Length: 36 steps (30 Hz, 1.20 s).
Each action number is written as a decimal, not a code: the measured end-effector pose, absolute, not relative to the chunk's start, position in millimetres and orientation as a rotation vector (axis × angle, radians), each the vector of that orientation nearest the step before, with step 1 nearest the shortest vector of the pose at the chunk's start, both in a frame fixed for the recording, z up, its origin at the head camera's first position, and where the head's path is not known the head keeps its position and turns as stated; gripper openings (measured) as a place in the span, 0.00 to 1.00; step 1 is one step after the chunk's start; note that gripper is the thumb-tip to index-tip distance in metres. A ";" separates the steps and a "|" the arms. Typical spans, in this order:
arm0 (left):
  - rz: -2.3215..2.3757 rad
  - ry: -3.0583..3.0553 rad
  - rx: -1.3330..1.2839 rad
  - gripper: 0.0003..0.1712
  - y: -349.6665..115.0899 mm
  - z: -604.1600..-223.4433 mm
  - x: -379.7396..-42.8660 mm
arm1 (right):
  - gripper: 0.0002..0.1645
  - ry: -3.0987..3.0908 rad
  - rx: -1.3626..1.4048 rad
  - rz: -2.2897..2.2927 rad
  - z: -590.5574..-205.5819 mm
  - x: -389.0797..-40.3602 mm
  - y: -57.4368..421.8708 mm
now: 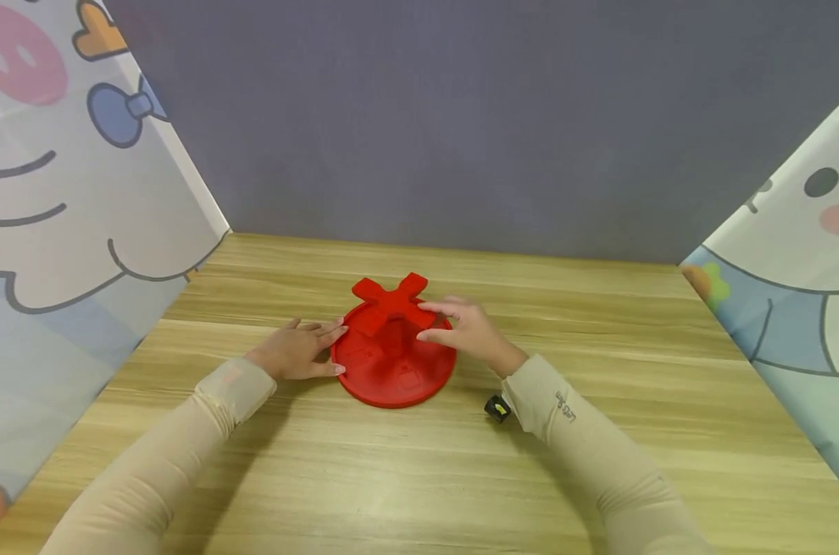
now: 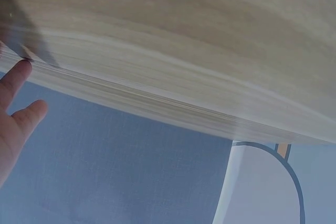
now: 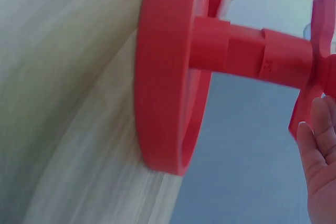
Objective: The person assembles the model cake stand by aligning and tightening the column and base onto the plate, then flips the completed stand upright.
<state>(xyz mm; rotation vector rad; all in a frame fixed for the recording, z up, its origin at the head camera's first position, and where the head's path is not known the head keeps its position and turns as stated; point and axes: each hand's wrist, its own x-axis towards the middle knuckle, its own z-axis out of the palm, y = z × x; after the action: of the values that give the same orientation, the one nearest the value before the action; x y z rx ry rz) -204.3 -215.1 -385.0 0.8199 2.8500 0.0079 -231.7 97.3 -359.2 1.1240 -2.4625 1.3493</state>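
Note:
A round red base (image 1: 370, 393) with a raised rim lies on the wooden tabletop in the head view. From its middle rises a short red post (image 3: 252, 50), topped by a red four-armed cross piece (image 1: 394, 301). My left hand (image 1: 290, 351) rests against the base's left rim, fingers and thumb spread and fairly straight. Beside the cross's right arm, my right hand (image 1: 480, 331) has its fingertips touching that arm, with the thumb apart below. The right wrist view shows those fingers extended along the cross. In the left wrist view only part of the left hand (image 2: 16, 114) appears.
A small black item with a yellow mark (image 1: 498, 408) is at the right sleeve's cuff. Behind the tabletop (image 1: 364, 478) stands a dark grey panel (image 1: 461, 131). Cartoon-printed cloths (image 1: 58, 231) flank both sides.

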 end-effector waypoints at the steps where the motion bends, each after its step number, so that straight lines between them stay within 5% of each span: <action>1: 0.008 2.853 0.821 0.46 -215.0 -384.9 -204.3 | 0.26 -2.437 1.162 1.326 -358.8 -230.8 95.9; 17: 0.014 2.850 0.828 0.49 -217.0 -391.3 -199.1 | 0.14 -2.104 1.499 0.990 -358.0 -211.8 84.0; 25: 0.056 2.876 0.820 0.48 -220.4 -393.2 -197.0 | 0.15 -2.029 1.216 1.160 -358.2 -223.4 98.5; 31: 0.031 2.870 0.825 0.47 -218.2 -388.2 -199.6 | 0.32 -2.440 0.991 1.305 -356.8 -223.9 101.5; 36: 0.045 2.862 0.818 0.47 -215.4 -383.9 -199.8 | 0.34 -2.643 0.807 1.568 -356.7 -227.2 103.1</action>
<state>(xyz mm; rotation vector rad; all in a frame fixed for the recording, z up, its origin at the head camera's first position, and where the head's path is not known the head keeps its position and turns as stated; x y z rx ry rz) -199.8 -215.4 -383.9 0.8180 2.8618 0.0449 -227.2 103.1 -356.7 0.8069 -2.6428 1.5676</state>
